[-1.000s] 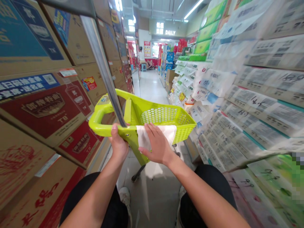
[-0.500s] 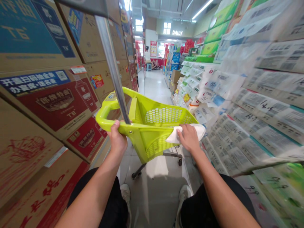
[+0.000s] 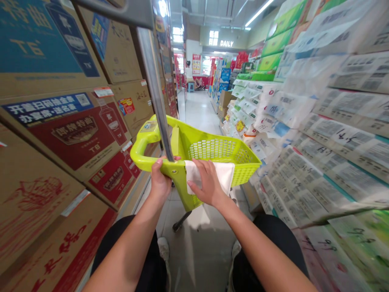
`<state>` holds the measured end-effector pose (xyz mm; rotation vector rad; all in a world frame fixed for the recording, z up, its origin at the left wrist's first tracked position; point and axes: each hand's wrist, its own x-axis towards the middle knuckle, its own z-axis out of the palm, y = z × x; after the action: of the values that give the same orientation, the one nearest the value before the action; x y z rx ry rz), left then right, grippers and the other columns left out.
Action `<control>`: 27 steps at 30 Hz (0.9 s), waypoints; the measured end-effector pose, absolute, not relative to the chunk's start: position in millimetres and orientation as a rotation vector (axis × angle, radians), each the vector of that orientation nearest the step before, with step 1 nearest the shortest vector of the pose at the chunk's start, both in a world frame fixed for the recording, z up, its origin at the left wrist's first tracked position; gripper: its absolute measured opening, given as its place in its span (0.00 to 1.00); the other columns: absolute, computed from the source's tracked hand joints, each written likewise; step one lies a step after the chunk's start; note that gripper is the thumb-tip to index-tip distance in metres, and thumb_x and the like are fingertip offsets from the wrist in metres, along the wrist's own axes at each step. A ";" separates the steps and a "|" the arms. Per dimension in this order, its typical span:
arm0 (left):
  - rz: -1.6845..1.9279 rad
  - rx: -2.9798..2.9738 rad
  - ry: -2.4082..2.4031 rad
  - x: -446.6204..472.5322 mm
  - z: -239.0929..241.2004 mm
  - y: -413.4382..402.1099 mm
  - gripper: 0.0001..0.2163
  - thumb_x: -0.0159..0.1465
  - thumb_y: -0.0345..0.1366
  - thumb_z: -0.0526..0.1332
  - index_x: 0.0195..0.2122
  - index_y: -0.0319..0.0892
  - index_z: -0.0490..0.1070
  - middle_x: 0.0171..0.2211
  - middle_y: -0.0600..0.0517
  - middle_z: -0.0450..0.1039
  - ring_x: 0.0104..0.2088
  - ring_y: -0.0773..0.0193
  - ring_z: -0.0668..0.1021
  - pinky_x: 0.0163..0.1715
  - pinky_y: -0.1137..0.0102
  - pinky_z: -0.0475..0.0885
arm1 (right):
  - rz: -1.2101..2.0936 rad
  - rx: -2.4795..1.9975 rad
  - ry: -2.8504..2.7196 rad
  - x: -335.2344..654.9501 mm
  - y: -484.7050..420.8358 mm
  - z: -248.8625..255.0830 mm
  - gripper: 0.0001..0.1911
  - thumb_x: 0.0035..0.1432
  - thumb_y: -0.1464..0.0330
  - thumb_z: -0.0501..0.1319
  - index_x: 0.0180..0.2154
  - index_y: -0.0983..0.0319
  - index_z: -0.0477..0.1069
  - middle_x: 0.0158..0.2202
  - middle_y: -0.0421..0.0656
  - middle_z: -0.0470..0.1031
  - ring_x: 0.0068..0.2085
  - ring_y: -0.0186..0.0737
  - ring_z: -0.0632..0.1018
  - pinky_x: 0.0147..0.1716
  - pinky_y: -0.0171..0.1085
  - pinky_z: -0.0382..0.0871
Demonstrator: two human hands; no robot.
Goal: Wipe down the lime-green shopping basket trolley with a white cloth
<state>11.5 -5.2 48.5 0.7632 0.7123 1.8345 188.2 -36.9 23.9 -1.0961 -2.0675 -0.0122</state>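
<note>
A yellow-green plastic shopping cart (image 3: 179, 190) stands in front of me, its side turned towards me. My left hand (image 3: 160, 178) grips the cart's rim beside the base of a metal pole (image 3: 156, 89), thumb on the near side. Further right, my right hand (image 3: 207, 182) presses a white cloth (image 3: 224, 176) against the upper side of the basket. Its fingers bend over the rim, with the thumb apart on the cloth. Part of the cloth is hidden under the palm. A grey part at the pole's top reaches out of view.
Stacked cardboard cartons (image 3: 88, 134) line the left side. Packs of tissue paper (image 3: 322, 150) rise in piles on the right. The tiled floor (image 3: 199, 107) runs down the aisle, where a person (image 3: 189, 73) is near a blue stool (image 3: 190, 87).
My right hand has slid the white cloth left along the basket's side, closer to my left hand. The cart and my left hand have shifted slightly right in view.
</note>
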 end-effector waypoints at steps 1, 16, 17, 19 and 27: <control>1.833 0.766 0.710 9.6 49.2 -5.3 0.19 0.53 0.55 0.64 0.31 0.42 0.72 0.27 0.50 0.79 0.28 0.58 0.81 0.34 0.64 0.78 | -0.006 -1.088 -2.072 182.0 -37.4 26.6 0.36 0.68 0.52 0.55 0.71 0.60 0.54 0.64 0.53 0.67 0.62 0.57 0.68 0.66 0.57 0.58; 1.801 0.796 0.651 -4.7 43.2 -9.7 0.17 0.52 0.51 0.68 0.30 0.42 0.74 0.30 0.47 0.82 0.31 0.57 0.82 0.36 0.66 0.76 | -0.298 -1.554 -2.052 326.3 -1.9 -1.8 0.25 0.75 0.56 0.43 0.41 0.61 0.74 0.39 0.49 0.77 0.43 0.50 0.73 0.46 0.46 0.62; 1.800 0.793 0.644 -3.1 42.9 -10.1 0.17 0.51 0.51 0.68 0.30 0.42 0.74 0.30 0.47 0.82 0.31 0.57 0.82 0.36 0.66 0.76 | -0.315 -1.585 -2.020 327.5 -1.6 -2.7 0.26 0.75 0.57 0.42 0.39 0.61 0.74 0.37 0.49 0.77 0.42 0.50 0.73 0.46 0.46 0.61; 1.788 0.797 0.633 0.1 42.7 -10.8 0.17 0.52 0.51 0.67 0.30 0.42 0.74 0.31 0.47 0.82 0.32 0.58 0.82 0.36 0.67 0.76 | -0.351 -1.614 -1.946 314.2 -3.4 -2.5 0.26 0.76 0.57 0.41 0.38 0.60 0.73 0.37 0.48 0.76 0.42 0.50 0.73 0.46 0.46 0.61; 1.807 0.802 0.626 3.8 44.9 -11.2 0.16 0.53 0.52 0.66 0.29 0.44 0.70 0.30 0.49 0.80 0.31 0.58 0.81 0.34 0.67 0.76 | -0.140 -1.234 -1.933 183.3 -26.4 21.1 0.22 0.75 0.54 0.46 0.49 0.60 0.72 0.44 0.49 0.77 0.48 0.50 0.74 0.51 0.47 0.62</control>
<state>3.8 -11.2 44.9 0.8022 0.6262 1.8066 183.3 -26.4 21.1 -1.2343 -1.9333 -0.1404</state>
